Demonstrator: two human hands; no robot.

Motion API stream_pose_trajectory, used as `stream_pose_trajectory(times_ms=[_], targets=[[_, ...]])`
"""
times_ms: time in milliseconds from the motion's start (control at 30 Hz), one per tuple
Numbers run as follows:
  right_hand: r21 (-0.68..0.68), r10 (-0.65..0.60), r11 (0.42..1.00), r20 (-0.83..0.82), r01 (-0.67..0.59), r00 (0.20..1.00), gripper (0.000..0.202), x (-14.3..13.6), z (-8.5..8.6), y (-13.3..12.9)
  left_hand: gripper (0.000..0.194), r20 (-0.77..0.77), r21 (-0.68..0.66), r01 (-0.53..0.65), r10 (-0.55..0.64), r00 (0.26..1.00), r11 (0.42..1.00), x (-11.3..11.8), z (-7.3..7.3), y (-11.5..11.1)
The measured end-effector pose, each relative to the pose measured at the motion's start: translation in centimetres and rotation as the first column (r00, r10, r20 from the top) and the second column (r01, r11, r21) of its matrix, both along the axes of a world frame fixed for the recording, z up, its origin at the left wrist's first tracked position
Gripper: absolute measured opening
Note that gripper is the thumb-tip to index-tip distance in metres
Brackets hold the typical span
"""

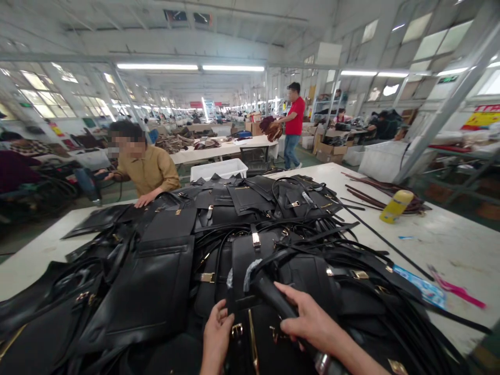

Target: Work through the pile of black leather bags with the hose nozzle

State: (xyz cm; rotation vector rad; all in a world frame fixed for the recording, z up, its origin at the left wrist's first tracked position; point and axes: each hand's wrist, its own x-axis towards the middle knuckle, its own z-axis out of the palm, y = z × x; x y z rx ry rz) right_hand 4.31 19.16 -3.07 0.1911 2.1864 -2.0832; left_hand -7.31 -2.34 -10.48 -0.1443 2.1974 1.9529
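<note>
A large heap of black leather-look bags point(152, 297) with gold buckles and zips lies before me. My left hand point(216, 330) is at the near side of the heap, fingers curled against the edge of a black bag point(263, 338) with a gold zip. In my right hand point(312, 320) is the grip of a black hot-air blower point(273, 294), tilted with its front end away from me over the bags. Part of the blower is hard to tell from the black bags behind it. Clear plastic wrap point(250, 273) shows on a strap beside it.
On the white table's point(464, 250) right side lie a yellow bottle point(396, 207), brown straps point(369, 195), a blue packet point(422, 286) and a pink tool point(461, 294). A co-worker in tan point(150, 169) holds a blower point(86, 182) across the table. Behind, a person in red point(295, 117) carries brown pieces.
</note>
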Motion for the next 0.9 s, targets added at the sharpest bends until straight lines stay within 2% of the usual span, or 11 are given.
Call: stream_pose_trajectory(times_ms=[100,200,300,400,500,633,767,900], targets=[[-0.004,0.006,1.0,0.023,-0.006,1.0,0.077,0.6,-0.5,-0.2,0.042,0.012,0.033,0.068,-0.069,0.998,0.997,-0.3,0.2,0.5],[-0.011,-0.054,0.998,0.006,0.054,0.999,0.079,0.3,-0.7,-1.1,0.041,-0.016,-0.063,0.138,-0.139,0.99,0.988,0.0,0.0,1.5],[-0.031,-0.088,0.996,-0.044,0.087,0.995,0.078,0.8,0.1,-1.7,0.046,-0.018,-0.122,0.111,-0.114,0.993,0.986,0.3,-0.5,1.9],[-0.056,-0.109,0.993,-0.082,0.105,0.991,0.076,2.8,0.9,-1.0,0.045,-0.016,-0.13,0.093,-0.096,0.995,0.987,0.3,-0.4,1.4],[-0.086,-0.189,0.979,-0.064,0.183,0.98,0.075,5.0,0.6,1.3,0.043,-0.041,-0.168,0.138,-0.147,0.988,0.976,-0.1,0.8,0.8],[-0.086,-0.26,0.961,0.02,0.261,0.965,0.076,6.6,-0.6,5.9,0.038,-0.146,-0.246,0.15,-0.19,0.971,0.958,-0.7,2.6,0.3],[-0.113,-0.128,0.985,0.042,0.132,0.991,0.074,6.1,-0.5,10.1,0.034,-0.239,-0.313,0.17,-0.25,0.938,0.934,-1.2,3.6,0.7],[-0.155,-0.014,0.988,0.031,0.019,0.999,0.075,4.2,0.1,11.8,0.029,-0.312,-0.407,0.111,-0.252,0.916,0.906,-1.1,4.7,2.5]])
